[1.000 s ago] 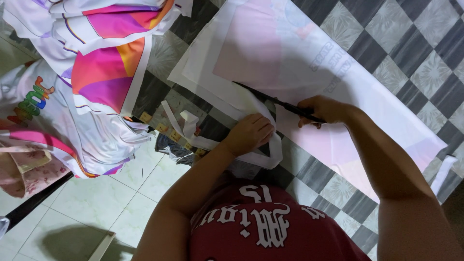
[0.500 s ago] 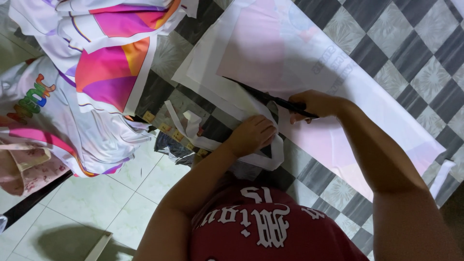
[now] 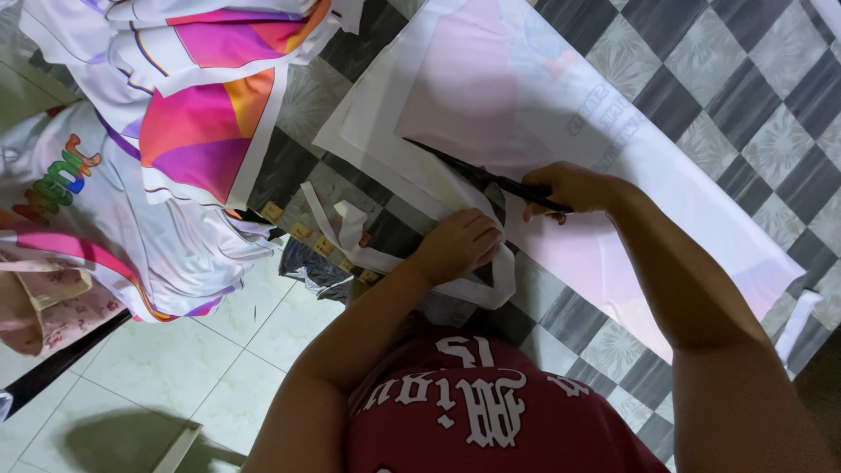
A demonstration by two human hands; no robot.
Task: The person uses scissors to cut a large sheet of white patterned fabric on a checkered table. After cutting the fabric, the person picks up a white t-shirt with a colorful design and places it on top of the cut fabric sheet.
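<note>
A long sheet of white and pale pink printed fabric [image 3: 561, 96] lies across the checkered floor. My right hand [image 3: 569, 188] grips black scissors [image 3: 473, 172] whose blades point up-left along the edge of the pink area. My left hand [image 3: 460, 243] presses down on the fabric's near edge, fingers curled over a loose white cut strip [image 3: 412, 258] that loops beside it. My red shirt fills the bottom of the view.
A pile of white fabric pieces with pink, orange and purple prints [image 3: 175, 131] lies at the left. Small dark scraps [image 3: 311, 263] sit on the pale tiles near the strip. Another white strip [image 3: 797, 320] lies at the right edge.
The scissors have advanced up-left along the fabric, and my right hand followed. My left hand stays pressed near the cut edge.
</note>
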